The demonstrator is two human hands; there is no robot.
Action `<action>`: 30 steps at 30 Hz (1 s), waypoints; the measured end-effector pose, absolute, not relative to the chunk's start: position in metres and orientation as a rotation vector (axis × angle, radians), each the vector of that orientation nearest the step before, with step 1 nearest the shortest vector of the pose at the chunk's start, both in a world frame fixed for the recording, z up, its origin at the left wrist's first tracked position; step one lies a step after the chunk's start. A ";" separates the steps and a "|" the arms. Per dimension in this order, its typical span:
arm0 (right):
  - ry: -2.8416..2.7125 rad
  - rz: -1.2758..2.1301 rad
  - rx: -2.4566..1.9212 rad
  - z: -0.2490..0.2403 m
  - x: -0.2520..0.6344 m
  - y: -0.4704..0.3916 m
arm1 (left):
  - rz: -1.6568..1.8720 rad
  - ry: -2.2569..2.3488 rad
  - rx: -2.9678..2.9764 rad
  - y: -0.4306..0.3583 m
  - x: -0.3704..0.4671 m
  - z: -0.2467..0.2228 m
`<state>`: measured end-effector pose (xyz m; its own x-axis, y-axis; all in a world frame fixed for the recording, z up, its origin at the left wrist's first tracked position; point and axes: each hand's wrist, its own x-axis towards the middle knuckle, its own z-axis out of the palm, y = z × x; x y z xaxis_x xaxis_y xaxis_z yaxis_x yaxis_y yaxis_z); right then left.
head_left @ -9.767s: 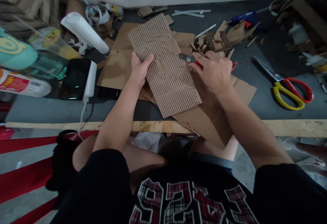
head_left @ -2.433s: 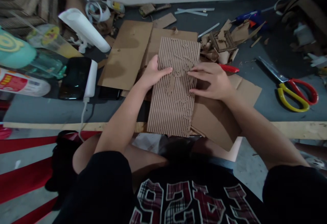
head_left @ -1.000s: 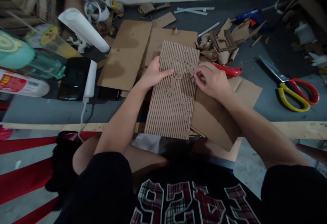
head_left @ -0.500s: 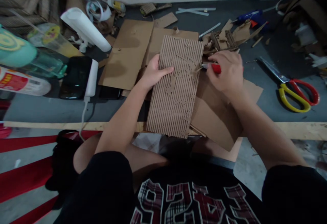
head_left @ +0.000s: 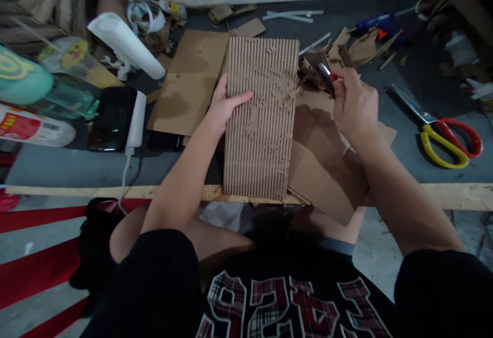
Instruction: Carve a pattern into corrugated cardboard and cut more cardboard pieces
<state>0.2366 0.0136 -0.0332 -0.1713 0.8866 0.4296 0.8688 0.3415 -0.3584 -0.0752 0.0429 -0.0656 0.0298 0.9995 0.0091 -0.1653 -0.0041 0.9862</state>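
Grey tabletop (head_left: 57,167); left hand (head_left: 222,111) gripping ridged cardboard (head_left: 258,155), right hand (head_left: 356,102) holding cutter (head_left: 325,75).

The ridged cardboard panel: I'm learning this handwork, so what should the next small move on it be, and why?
Probably bring the red-handled utility knife in the right hand to the torn paper scrap near the right edge of the ridged cardboard panel. The scrap appears to jut past that edge, the knife is held clear of the panel, and the left hand holds its left side.
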 end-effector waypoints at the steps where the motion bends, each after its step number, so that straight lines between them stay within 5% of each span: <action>1: -2.039 0.062 -1.539 -0.031 0.235 0.012 | 1.260 1.065 1.090 0.042 -0.075 -0.065; 22: -2.052 0.313 -1.301 -0.025 0.218 -0.003 | 1.684 1.157 1.034 0.037 -0.064 -0.094; 30: -1.906 0.877 -1.340 -0.037 0.232 0.011 | 1.622 1.203 1.083 0.029 -0.052 -0.098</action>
